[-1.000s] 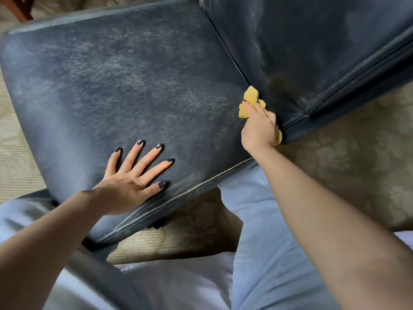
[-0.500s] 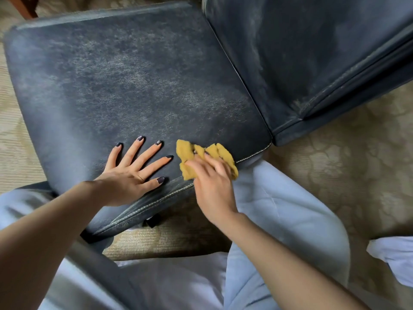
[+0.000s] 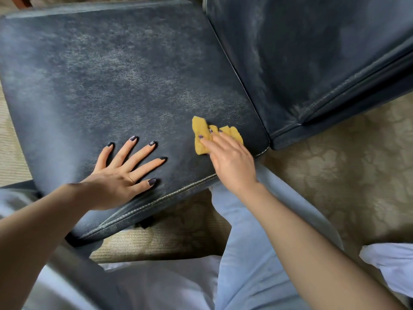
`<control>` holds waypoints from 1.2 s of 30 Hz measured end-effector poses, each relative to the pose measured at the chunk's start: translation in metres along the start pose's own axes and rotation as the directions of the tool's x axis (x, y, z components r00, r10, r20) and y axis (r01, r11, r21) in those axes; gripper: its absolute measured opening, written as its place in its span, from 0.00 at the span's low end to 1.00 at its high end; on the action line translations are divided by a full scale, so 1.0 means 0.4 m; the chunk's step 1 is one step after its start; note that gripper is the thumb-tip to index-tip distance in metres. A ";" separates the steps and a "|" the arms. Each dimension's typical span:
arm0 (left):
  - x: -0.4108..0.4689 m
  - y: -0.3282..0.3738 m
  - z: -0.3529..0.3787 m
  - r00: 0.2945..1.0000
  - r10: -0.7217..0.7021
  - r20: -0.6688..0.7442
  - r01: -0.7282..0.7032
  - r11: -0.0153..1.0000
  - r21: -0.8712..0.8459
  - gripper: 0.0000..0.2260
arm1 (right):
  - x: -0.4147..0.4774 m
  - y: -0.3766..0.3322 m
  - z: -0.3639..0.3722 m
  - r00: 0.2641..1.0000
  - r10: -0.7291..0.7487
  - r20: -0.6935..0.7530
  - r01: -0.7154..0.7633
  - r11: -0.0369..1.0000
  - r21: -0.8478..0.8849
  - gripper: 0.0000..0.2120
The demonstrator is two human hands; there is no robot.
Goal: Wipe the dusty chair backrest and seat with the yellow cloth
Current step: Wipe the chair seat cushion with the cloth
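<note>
the yellow cloth [image 3: 199,127] is found crumpled on the near right corner of the seat [image 3: 111,86], close to the stitched front edge and not far from the seam where the backrest [image 3: 312,52] meets it. it is pressed against the upholstery by the right hand [image 3: 230,162], whose fingers are laid nearly straight over the top of it. no pinch or curl round the fabric is seen, so the cloth is held by downward pressure alone. the left hand [image 3: 120,175] is spread flat on the seat just beside it, fingers splayed and nothing held, apparently to brace the chair.

the cloth is judged to be light, soft and limp. it is bunched into folds and is likely to be dragged out of shape, or left behind, if pressure is eased in mid stroke. it is best taken from above, with palm and fingers spread over as much of it as can be covered, or gathered into a pad so that a firmer face is offered. nothing fragile is involved. the upholstery looks matt and slightly grippy, so some drag is to be expected. pale dust is seen over much of the seat and in streaks on the backrest, so most of the wiping is judged to be undone. a patterned carpet [image 3: 346,175] is seen beneath the chair.
</note>
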State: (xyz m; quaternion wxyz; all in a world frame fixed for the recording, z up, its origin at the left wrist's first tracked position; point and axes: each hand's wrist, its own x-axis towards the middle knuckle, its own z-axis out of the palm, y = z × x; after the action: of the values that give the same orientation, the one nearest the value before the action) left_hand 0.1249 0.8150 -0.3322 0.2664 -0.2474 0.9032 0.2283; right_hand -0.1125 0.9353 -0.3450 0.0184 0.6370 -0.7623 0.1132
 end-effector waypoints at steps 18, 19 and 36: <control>0.006 -0.008 0.018 0.999 0.010 -0.047 -0.010 1.000 0.000 0.31 | 0.197 0.077 -0.023 0.653 0.753 0.083 -0.757 0.648 0.082 0.14; 0.006 -0.008 0.017 0.999 0.012 -0.048 -0.011 1.000 0.003 0.30 | 0.192 0.049 -0.018 0.674 0.735 0.068 -0.738 0.672 0.061 0.15; 0.008 -0.018 0.042 0.987 0.025 -0.159 -0.025 1.000 0.000 0.27 | -0.092 -0.212 0.036 0.985 0.175 -0.003 -0.170 0.959 0.228 0.18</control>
State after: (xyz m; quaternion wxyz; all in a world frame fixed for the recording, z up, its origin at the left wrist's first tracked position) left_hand 0.1327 0.8176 -0.3489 0.1902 -0.2537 0.9244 0.2120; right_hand -0.0213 0.9542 -0.3529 -0.0556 0.5648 -0.7967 0.2078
